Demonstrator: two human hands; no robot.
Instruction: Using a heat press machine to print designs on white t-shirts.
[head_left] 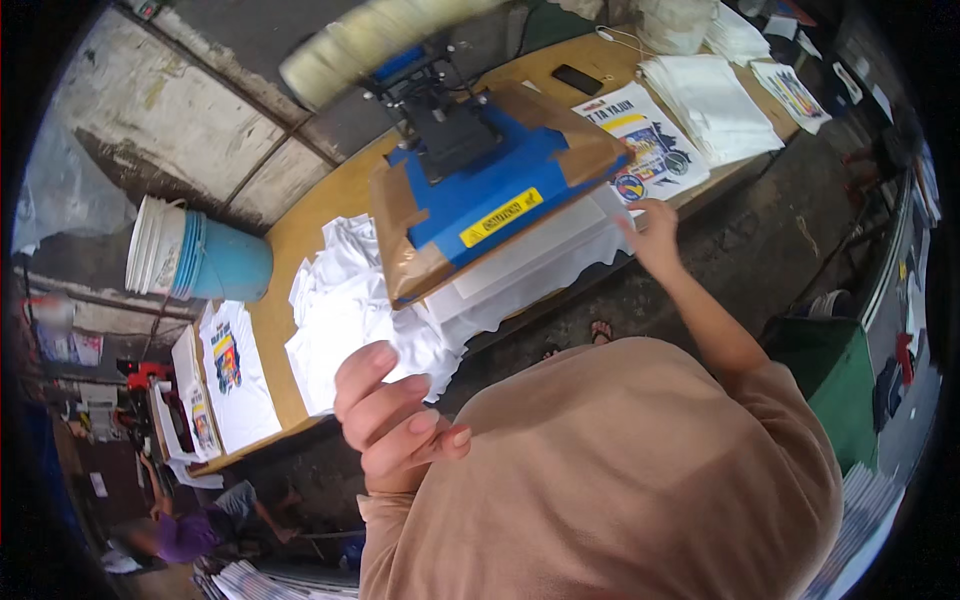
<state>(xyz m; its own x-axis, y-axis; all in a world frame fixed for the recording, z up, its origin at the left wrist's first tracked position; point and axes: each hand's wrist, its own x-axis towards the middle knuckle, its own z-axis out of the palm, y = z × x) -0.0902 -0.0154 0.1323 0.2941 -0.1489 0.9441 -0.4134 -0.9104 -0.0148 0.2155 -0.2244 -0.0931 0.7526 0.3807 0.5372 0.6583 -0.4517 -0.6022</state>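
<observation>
My left hand [395, 415] is raised close to the camera, its fingers loosely bent and apart, with nothing visible in it. My right hand [655, 240] reaches to the right end of the heat press, slightly blurred, its fingers apart beside the edge of a white shirt [600, 240]. That shirt lies spread on the lower plate, with a pale sheet [530, 250] on top. Over it hangs the upper plate of the heat press [480, 190], blue with brown tape and a yellow warning label. A heap of white shirts [350, 310] lies to its left.
On the wooden table [290, 385] are a printed shirt [235, 375], stacked buckets [200, 255], a printed sheet [655, 145], a black phone [577, 79] and folded white fabric [715, 110]. A green box [825, 380] stands at right. Another person [190, 535] is at lower left.
</observation>
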